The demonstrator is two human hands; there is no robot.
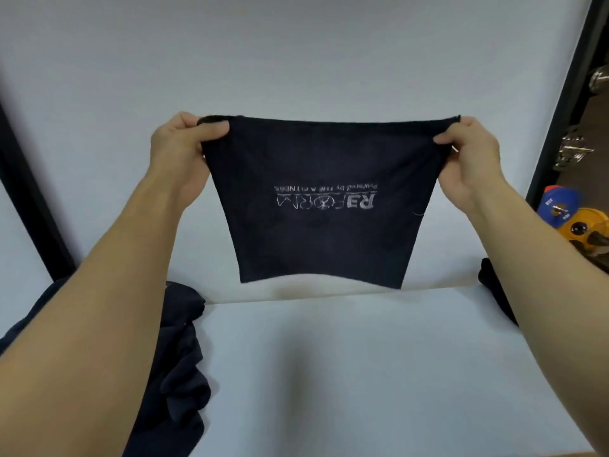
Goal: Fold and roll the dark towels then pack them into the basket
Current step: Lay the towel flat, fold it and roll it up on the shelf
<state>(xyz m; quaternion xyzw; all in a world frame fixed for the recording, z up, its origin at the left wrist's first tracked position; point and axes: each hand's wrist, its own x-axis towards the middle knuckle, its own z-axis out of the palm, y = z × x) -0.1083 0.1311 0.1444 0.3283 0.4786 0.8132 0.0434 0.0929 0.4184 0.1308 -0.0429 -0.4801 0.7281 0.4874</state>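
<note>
A dark navy towel (321, 159) with an upside-down white logo hangs spread out in the air above the white table (346, 357). My left hand (179, 150) pinches its top left corner. My right hand (468, 153) pinches its top right corner. The towel's lower edge hangs just above the table's far edge. A heap of more dark towels (178, 364) lies on the table at the lower left, partly under my left forearm. No basket is in view.
Another dark cloth (494, 285) shows at the table's right edge behind my right forearm. Blue and yellow weight plates (573, 222) and chrome dumbbells (573, 150) sit beyond a black frame on the right. A white wall stands behind the table.
</note>
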